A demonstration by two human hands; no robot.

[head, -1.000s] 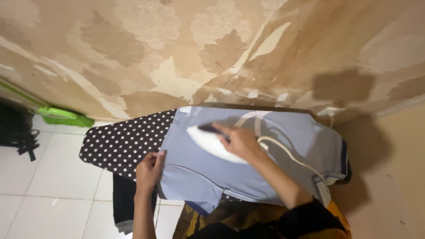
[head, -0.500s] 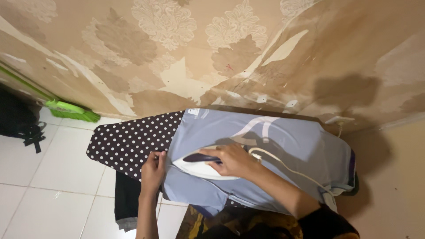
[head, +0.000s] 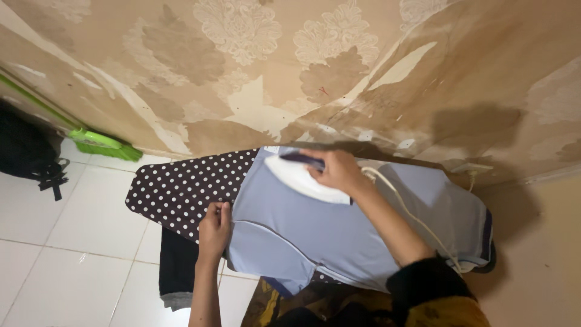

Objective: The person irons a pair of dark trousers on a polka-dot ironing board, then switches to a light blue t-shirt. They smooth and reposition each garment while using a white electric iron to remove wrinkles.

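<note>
A light blue shirt (head: 339, 233) lies flat over an ironing board (head: 175, 191) with a dark, white-dotted cover. My right hand (head: 338, 171) grips the dark handle of a white iron (head: 302, 177), which rests on the shirt's far edge, near the wall. Its white cord (head: 411, 212) trails along my right forearm. My left hand (head: 215, 230) pinches the shirt's left hem at the board's near side, holding the cloth taut.
A stained, peeling patterned wall (head: 302, 72) stands right behind the board. A green broom (head: 100, 142) leans at the left, beside a black bag (head: 27, 151). Dark cloth (head: 178, 272) hangs under the board over the white tiled floor (head: 72, 242). A wall socket (head: 469, 168) is at the right.
My right hand slid the iron from the shirt's near middle up to its far edge by the wall. My left hand kept its hold on the hem.
</note>
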